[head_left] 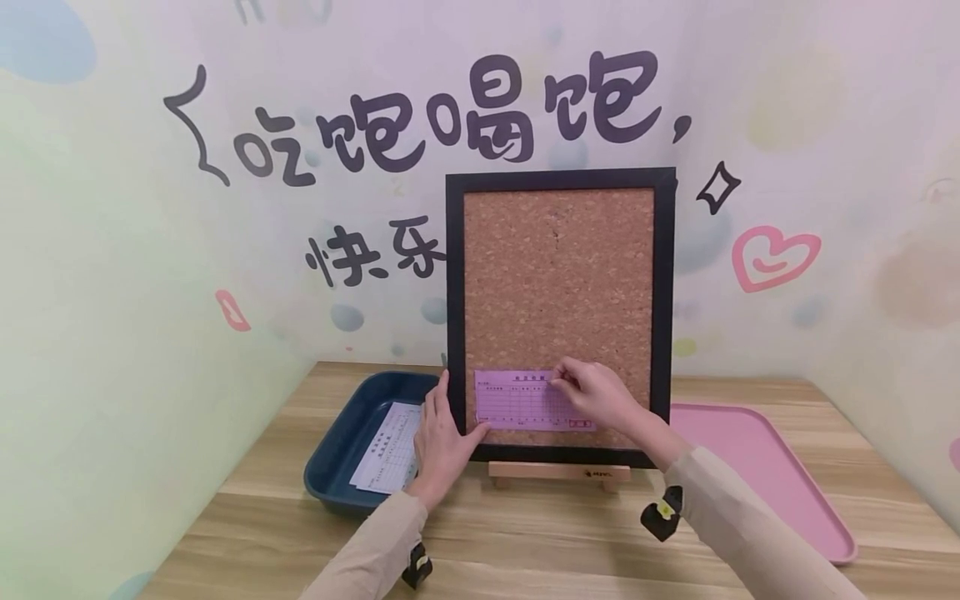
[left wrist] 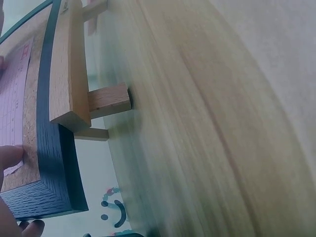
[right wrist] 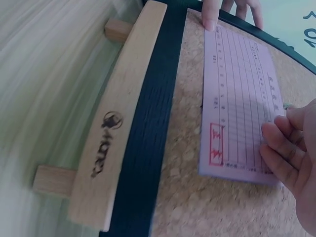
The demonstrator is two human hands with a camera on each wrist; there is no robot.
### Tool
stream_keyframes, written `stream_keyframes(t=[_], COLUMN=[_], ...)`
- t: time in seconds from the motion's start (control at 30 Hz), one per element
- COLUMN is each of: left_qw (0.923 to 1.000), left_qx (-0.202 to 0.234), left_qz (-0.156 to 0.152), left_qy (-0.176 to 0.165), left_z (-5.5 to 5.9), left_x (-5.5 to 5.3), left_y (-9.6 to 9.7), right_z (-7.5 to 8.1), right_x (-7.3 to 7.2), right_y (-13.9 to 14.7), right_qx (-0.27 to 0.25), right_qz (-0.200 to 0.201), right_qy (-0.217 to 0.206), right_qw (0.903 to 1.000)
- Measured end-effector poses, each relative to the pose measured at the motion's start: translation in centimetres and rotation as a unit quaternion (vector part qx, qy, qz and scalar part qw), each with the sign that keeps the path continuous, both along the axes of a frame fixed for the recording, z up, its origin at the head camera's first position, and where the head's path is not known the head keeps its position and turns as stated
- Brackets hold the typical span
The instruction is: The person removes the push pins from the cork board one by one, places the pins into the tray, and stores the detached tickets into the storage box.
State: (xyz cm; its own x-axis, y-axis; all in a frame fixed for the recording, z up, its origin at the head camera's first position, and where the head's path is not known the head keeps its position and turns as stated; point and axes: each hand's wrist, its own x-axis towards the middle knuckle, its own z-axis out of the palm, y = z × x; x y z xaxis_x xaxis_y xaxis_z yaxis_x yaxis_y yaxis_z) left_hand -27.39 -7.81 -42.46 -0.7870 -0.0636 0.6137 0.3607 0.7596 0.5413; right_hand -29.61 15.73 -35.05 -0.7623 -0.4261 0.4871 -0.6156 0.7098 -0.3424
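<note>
A black-framed corkboard [head_left: 558, 283] stands upright on a small wooden easel [head_left: 558, 472]. Low on its cork lies a purple printed form [head_left: 517, 404], flat against the surface. My left hand [head_left: 442, 437] grips the board's left edge, fingers behind the frame, while its thumb [right wrist: 210, 19] presses the form's lower left corner. At the form's top edge, my right hand [head_left: 600, 396] pinches a small green pushpin [right wrist: 287, 105], mostly hidden by the fingertips. The other right fingers curl over the form in the right wrist view.
To the left, a dark blue tray [head_left: 330, 467] holds white printed forms [head_left: 386, 450]. A pink tray [head_left: 780, 475] lies on the right, partly behind the board and right arm. All stand on a wood-grain table [head_left: 525, 550] before a printed wall [head_left: 375, 67].
</note>
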Motion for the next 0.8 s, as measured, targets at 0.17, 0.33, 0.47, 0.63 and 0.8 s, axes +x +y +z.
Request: stream_keyframes(t=[0.17,0.33,0.47,0.63,0.8], left_qw=[0.9994,0.9955,0.9892,0.9798,0.9659], left_qx=[-0.013,-0.035,-0.071,-0.144,-0.212], left_qz=[0.008,0.017,0.003,-0.044,-0.087], left_qy=[0.033,0.086,0.129,0.131,0.121], left_z=[0.4,1.5,3.0,5.2,6.6], left_x=[-0.2,-0.8,-1.2,-1.4,-1.7], left_y=[-0.4,-1.1,-1.5,-1.5,-1.2], right_z=[-0.3,-0.4,-0.3,-0.3,-0.3], right_x=[0.3,0.4,0.5,0.5,0.5], right_y=[0.7,0.9,0.9,0.9,0.8], right_qx=[-0.008,-0.01,-0.009,-0.006,-0.002], right_qz=[-0.007,-0.004,-0.005,-0.006,-0.008], right_qy=[-0.013,-0.022,-0.021,-0.018,-0.014], right_qw=[0.9999,0.9997,0.9997,0.9998,0.9999])
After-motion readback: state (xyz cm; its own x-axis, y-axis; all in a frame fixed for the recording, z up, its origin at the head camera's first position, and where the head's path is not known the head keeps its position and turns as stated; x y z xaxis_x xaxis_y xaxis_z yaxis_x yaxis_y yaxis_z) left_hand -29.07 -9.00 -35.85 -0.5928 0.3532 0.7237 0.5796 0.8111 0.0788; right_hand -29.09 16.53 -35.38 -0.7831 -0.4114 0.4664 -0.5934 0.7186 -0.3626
